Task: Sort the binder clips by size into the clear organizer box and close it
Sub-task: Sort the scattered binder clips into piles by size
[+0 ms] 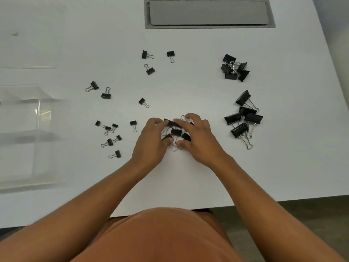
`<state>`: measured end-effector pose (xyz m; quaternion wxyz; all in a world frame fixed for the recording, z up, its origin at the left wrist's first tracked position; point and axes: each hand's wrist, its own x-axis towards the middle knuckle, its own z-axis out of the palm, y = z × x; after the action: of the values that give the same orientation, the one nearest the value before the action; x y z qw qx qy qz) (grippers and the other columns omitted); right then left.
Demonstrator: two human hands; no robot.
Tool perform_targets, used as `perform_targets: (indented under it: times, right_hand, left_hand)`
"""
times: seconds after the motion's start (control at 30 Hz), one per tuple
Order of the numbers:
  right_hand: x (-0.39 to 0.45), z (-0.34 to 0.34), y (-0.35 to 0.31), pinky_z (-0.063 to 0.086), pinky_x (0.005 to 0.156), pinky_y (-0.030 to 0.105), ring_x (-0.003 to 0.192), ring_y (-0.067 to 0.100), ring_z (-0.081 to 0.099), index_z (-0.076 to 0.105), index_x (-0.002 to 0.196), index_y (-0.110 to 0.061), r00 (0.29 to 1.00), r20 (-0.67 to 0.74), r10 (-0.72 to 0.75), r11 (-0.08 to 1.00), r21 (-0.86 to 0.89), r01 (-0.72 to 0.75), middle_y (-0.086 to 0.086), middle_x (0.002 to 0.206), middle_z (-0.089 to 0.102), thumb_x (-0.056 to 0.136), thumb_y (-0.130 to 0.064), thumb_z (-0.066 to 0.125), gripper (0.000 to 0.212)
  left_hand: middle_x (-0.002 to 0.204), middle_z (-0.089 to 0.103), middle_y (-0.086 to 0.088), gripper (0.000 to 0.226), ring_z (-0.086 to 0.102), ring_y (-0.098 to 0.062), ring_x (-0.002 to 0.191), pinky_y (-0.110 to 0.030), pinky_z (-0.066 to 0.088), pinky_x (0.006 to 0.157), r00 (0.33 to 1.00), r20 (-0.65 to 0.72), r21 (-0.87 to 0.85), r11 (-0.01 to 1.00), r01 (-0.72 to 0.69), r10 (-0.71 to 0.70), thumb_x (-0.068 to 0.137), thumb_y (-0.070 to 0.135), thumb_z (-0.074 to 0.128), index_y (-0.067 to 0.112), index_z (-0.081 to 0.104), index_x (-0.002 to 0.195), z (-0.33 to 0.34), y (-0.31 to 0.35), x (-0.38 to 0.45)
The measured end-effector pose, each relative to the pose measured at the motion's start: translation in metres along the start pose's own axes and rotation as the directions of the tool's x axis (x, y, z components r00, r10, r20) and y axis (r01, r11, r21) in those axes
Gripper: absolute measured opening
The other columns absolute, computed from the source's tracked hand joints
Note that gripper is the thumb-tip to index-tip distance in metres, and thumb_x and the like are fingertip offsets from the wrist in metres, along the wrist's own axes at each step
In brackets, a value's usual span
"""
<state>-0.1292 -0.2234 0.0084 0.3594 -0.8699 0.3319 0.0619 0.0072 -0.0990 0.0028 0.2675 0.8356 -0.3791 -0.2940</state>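
Nearest me, past the desk (188, 182) edge and dark floor, I see both hands curled over a cluster of medium clips (176, 131): left hand (154, 138) and right hand (197, 136) each pinching at them. Small clips (111, 135) lie scattered left; large clips (243, 118) sit grouped right. Clear organizer box (28, 133) stands open at the left edge. Bare desk lies beyond, up to a grey cable hatch (208, 13).

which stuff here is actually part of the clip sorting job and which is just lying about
Part of the job:
- small binder clips scattered on the left
- large binder clips grouped on the right
- clips under the left hand and right hand
- clear organizer box, open

Just there:
- grey cable hatch in the table
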Motion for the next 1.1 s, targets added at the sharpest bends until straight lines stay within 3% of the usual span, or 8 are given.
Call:
perform_targets:
  times: [0.17, 0.43, 0.53, 0.73, 0.87, 0.93, 1.0, 1.1]
  right_hand:
    - [-0.002, -0.003, 0.008, 0.044, 0.091, 0.027, 0.121, 0.02, 0.043, 0.058, 0.142, -0.032, 0.997, -0.021, -0.072, 0.997, -0.016, 0.072, -0.006, 0.138, 0.045, 0.096, -0.013, 0.07, 0.052]
    - [-0.023, -0.011, 0.046, 0.036, 0.085, 0.012, 0.114, 0.015, 0.049, 0.064, 0.136, -0.031, 0.989, -0.074, -0.131, 0.991, -0.018, 0.13, -0.013, 0.127, 0.051, 0.097, -0.014, 0.07, 0.043]
    - [-0.024, -0.015, 0.055, 0.044, 0.088, 0.02, 0.115, 0.018, 0.054, 0.065, 0.134, -0.031, 0.985, -0.031, -0.172, 0.985, -0.004, 0.172, -0.013, 0.128, 0.05, 0.096, -0.015, 0.072, 0.042]
    - [-0.014, -0.025, 0.027, 0.045, 0.087, 0.025, 0.106, 0.014, 0.056, 0.071, 0.122, -0.027, 0.957, -0.107, -0.268, 0.961, 0.037, 0.273, -0.011, 0.12, 0.053, 0.097, -0.024, 0.072, 0.024]
    - [0.014, -0.006, -0.015, 0.051, 0.08, 0.027, 0.088, 0.01, 0.059, 0.073, 0.113, -0.022, 0.92, -0.041, -0.389, 0.918, 0.06, 0.391, -0.008, 0.109, 0.062, 0.097, -0.015, 0.071, 0.018]
    - [0.03, 0.012, -0.032, 0.055, 0.086, 0.035, 0.097, 0.014, 0.06, 0.071, 0.119, -0.02, 0.902, -0.001, -0.431, 0.901, 0.057, 0.431, -0.005, 0.116, 0.061, 0.096, -0.013, 0.071, 0.024]
    - [0.044, 0.029, -0.048, 0.052, 0.098, 0.039, 0.115, 0.021, 0.056, 0.064, 0.132, -0.017, 0.896, 0.054, -0.441, 0.898, 0.029, 0.44, 0.0, 0.131, 0.057, 0.096, -0.015, 0.071, 0.037]
    - [0.059, 0.046, -0.072, 0.036, 0.107, 0.028, 0.13, 0.027, 0.045, 0.054, 0.147, -0.015, 0.913, 0.103, -0.396, 0.916, -0.024, 0.4, 0.004, 0.148, 0.047, 0.097, -0.018, 0.07, 0.052]
  left_hand:
    - [0.131, 0.048, 0.011, 0.046, 0.059, -0.007, 0.102, -0.011, 0.04, 0.081, 0.997, -0.064, -0.07, 0.997, 0.041, -0.046, 0.095, 0.013, 0.072, 0.022, 0.061, 0.139, 0.02, 0.014, -0.009]
    - [0.133, 0.047, 0.01, 0.045, 0.06, -0.013, 0.113, -0.026, 0.052, 0.092, 0.995, -0.097, -0.123, 0.992, 0.022, -0.035, 0.095, 0.01, 0.07, 0.022, 0.06, 0.137, 0.053, 0.033, -0.023]
    - [0.135, 0.047, 0.011, 0.044, 0.06, -0.013, 0.115, -0.028, 0.053, 0.095, 0.993, -0.097, -0.16, 0.986, 0.048, -0.064, 0.096, 0.013, 0.07, 0.023, 0.06, 0.137, 0.058, 0.035, -0.024]
    - [0.136, 0.049, 0.015, 0.033, 0.051, 0.0, 0.097, -0.005, 0.039, 0.08, 0.981, -0.175, -0.151, 0.987, 0.052, -0.078, 0.096, 0.025, 0.074, 0.029, 0.067, 0.128, 0.033, 0.013, -0.038]
    - [0.121, 0.055, 0.009, 0.024, 0.048, -0.006, 0.101, -0.021, 0.045, 0.084, 0.909, -0.4, 0.001, 0.992, 0.13, -0.118, 0.094, 0.025, 0.076, 0.025, 0.07, 0.117, -0.003, -0.03, -0.059]
    - [0.121, 0.054, 0.004, 0.034, 0.05, -0.016, 0.11, -0.025, 0.046, 0.085, 0.867, -0.475, 0.062, 0.977, 0.204, -0.151, 0.087, 0.03, 0.083, 0.023, 0.07, 0.118, -0.022, -0.055, -0.069]
    - [0.128, 0.051, 0.0, 0.06, 0.046, -0.022, 0.112, -0.031, 0.047, 0.087, 0.879, -0.445, 0.113, 0.963, 0.245, -0.171, 0.076, 0.041, 0.09, 0.024, 0.065, 0.128, -0.04, -0.079, -0.076]
    - [0.138, 0.046, -0.002, 0.087, 0.045, -0.026, 0.112, -0.047, 0.049, 0.096, 0.913, -0.372, 0.175, 0.954, 0.244, -0.165, 0.067, 0.051, 0.091, 0.027, 0.056, 0.142, -0.061, -0.106, -0.082]
